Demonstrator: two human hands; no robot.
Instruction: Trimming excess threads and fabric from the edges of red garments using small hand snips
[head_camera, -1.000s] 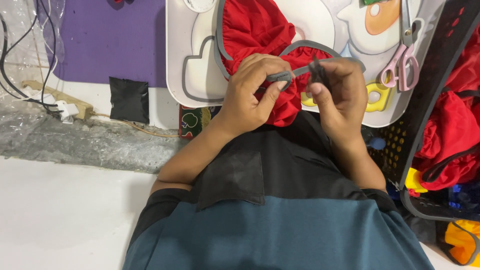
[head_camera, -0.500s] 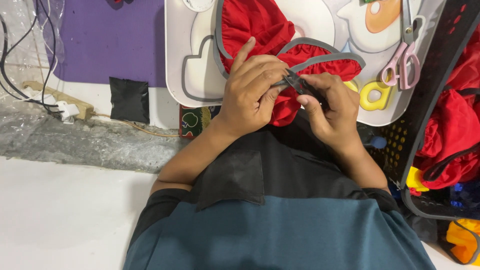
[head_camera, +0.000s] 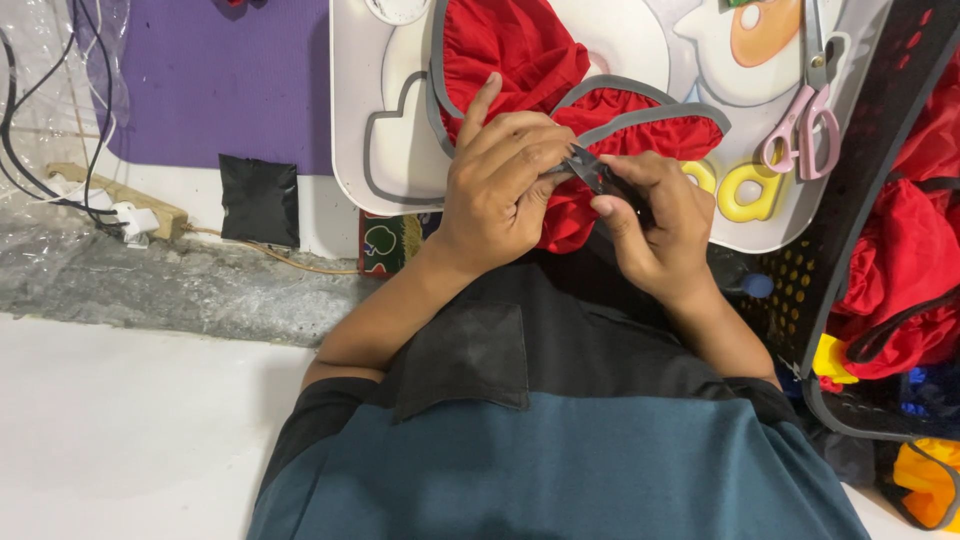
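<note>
Head view: left hand (head_camera: 505, 185) and right hand (head_camera: 655, 225) both pinch the grey band (head_camera: 640, 112) of a red garment (head_camera: 520, 60) lying on the white tray (head_camera: 400, 140) near its front edge. Band runs left-right, a short stretch clamped between fingertips (how far the work has got can't be told). Pink scissors (head_camera: 800, 125) lie unused at the tray's right edge.

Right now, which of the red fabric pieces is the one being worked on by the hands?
The red garment with grey trim on the white tray; both hands pinch its edge. The other red fabric sits untouched in the black basket.
</note>
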